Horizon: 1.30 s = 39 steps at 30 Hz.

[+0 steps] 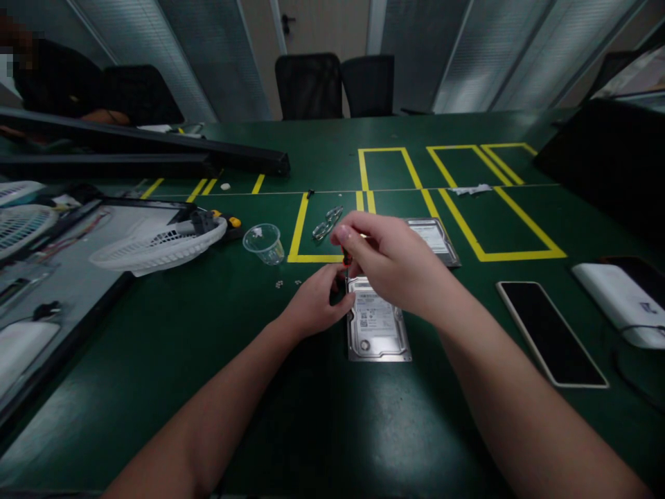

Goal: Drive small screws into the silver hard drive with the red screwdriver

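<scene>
A silver hard drive [378, 326] with a white label lies flat on the green table. My left hand [322, 299] grips its upper left edge, thumb on top. Above the drive's upper left corner, my right hand [382, 253] is closed on a screwdriver [346, 258] with a red and black handle, held upright. Its tip is near the corner, but I cannot tell whether it sits in a screw. A second hard drive [432, 238] lies behind my right hand, partly hidden. Small screws [279, 284] are scattered left of my left hand, near a clear plastic cup [264, 242].
Glasses [327, 223] lie beyond my hands. At right are a phone [551, 333] and a white device [623, 305]. White fan covers [161, 248] rest on a grey panel [125, 277] at left. Long black bars [156, 145] stretch across the far left, where a person sits.
</scene>
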Tool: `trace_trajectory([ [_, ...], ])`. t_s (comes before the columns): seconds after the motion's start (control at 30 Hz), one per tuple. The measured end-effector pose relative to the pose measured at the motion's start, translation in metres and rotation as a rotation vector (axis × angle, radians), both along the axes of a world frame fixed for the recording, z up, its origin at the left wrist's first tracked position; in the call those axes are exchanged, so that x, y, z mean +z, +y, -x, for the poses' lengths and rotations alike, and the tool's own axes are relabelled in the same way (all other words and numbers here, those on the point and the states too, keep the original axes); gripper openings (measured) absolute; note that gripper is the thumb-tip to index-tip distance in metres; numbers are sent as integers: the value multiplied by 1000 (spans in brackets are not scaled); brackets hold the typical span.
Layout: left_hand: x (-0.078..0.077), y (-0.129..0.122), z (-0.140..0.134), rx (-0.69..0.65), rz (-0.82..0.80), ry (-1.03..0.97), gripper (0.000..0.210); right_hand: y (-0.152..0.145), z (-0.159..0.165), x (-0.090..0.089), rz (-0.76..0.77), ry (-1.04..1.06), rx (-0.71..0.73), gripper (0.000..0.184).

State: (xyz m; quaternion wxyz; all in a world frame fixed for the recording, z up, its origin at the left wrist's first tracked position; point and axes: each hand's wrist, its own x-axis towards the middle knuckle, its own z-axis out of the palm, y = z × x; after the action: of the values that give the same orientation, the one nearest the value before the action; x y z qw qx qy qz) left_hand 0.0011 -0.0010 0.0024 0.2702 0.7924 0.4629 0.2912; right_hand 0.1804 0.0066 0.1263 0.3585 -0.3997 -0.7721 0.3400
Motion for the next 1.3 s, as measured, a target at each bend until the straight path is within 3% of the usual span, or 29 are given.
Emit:
trace_trajectory([
  [0.47,0,0,0,8,31,-3,28,-2,-1,-2,-11,-51,-177,25],
  [0.67,1,0,1,11,36,9,29,-2,-2,0,-29,-13,-69,13],
  [0.83,1,0,1,-2,13,-2,24,-3,-1,2,24,18,1,25],
  [1.13,-1,1,0,6,10,-7,23,1,1,-3,22,36,-14,26],
  [1.3,1,-1,0,11,11,3,22,-2,0,2,-1,-4,-95,19],
])
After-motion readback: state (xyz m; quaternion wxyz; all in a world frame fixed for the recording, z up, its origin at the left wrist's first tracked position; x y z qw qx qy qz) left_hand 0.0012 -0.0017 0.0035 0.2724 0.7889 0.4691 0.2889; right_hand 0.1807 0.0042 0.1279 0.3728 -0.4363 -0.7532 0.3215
